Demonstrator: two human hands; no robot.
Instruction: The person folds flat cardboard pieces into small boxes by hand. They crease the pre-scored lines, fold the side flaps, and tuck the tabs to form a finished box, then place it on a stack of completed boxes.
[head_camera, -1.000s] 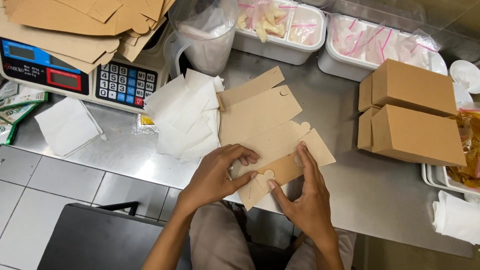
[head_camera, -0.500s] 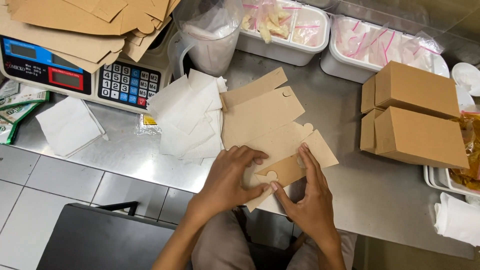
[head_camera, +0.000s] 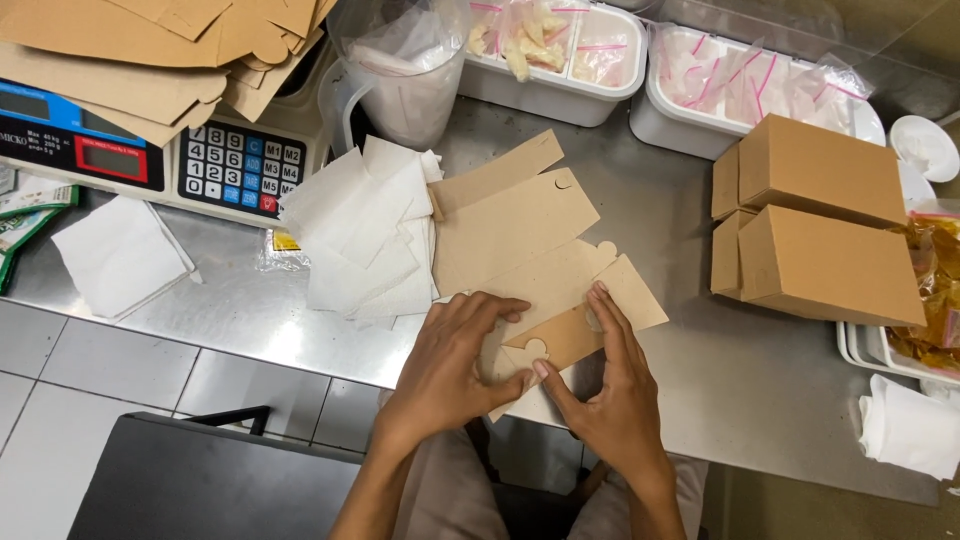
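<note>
Both hands have shifted slightly right on the flat cardboard box blank (head_camera: 530, 255) at the steel table (head_camera: 760, 380) edge. Left hand (head_camera: 450, 360) and right hand (head_camera: 610, 395) press it, fingers spread.

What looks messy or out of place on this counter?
The white paper sheets lie in a loose, fanned heap, not squared up. Flat cardboard blanks are piled over the scale, hiding its top. Nothing looks spilled or torn.
</note>
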